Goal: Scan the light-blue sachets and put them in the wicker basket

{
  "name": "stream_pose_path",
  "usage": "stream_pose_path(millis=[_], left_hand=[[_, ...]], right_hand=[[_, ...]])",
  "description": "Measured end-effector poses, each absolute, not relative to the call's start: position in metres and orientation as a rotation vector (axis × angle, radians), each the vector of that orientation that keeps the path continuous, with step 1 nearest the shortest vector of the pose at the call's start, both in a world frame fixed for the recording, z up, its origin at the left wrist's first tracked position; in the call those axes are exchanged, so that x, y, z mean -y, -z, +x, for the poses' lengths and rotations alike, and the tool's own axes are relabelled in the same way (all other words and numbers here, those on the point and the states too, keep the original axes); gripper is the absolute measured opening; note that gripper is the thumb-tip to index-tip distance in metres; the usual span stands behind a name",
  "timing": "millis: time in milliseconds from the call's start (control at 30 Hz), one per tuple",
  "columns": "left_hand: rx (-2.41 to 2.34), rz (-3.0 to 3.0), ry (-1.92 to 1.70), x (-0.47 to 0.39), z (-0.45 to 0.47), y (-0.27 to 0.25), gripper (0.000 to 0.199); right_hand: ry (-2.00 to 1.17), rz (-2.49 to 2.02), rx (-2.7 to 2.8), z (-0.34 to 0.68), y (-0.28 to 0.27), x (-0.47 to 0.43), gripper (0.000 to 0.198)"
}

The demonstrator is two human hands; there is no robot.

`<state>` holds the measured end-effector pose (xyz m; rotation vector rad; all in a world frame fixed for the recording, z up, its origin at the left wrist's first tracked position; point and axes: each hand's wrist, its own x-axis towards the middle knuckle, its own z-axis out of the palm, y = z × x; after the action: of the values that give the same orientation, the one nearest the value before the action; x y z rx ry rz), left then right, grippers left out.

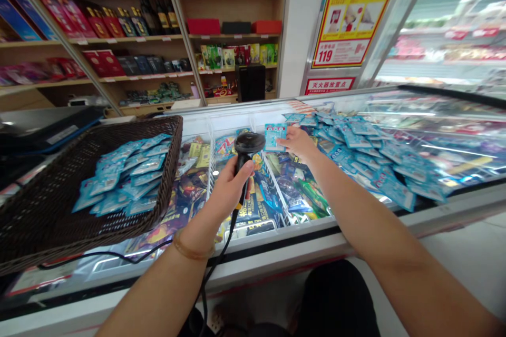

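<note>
My left hand (233,184) is wrapped round the handle of a black barcode scanner (250,142), whose cable runs down past my wrist. To the right of the scanner's head, my right hand (297,143) pinches a small light-blue packet (275,137) by its right edge, with its printed face toward me. A large heap of similar blue packets (363,147) lies on the freezer's glass top at the right. More blue packets (126,174) are piled in a dark brown woven basket (174,163) at the left.
Under my hands is a chest freezer (316,231) with white wire dividers (272,179) and colourful packages inside. A black cable (134,259) crosses its left part. Behind stand wooden shelves (233,5) with boxes and bottles, and a red and yellow poster (356,10).
</note>
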<state>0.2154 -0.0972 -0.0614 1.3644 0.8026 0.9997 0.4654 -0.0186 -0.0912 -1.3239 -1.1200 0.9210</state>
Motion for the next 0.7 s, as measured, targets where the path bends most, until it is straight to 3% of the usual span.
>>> stream_pose_path(millis=[267, 700], left_hand=[[-0.683, 1.485, -0.894, 0.101, 0.213, 0.065, 0.040], [-0.672, 1.492, -0.853, 0.103, 0.214, 0.064, 0.041]], right_hand=[[-1.131, -1.171, 0.861, 0.454, 0.077, 0.027, 0.039], [-1.109, -1.181, 0.908, 0.446, 0.070, 0.032, 0.023]])
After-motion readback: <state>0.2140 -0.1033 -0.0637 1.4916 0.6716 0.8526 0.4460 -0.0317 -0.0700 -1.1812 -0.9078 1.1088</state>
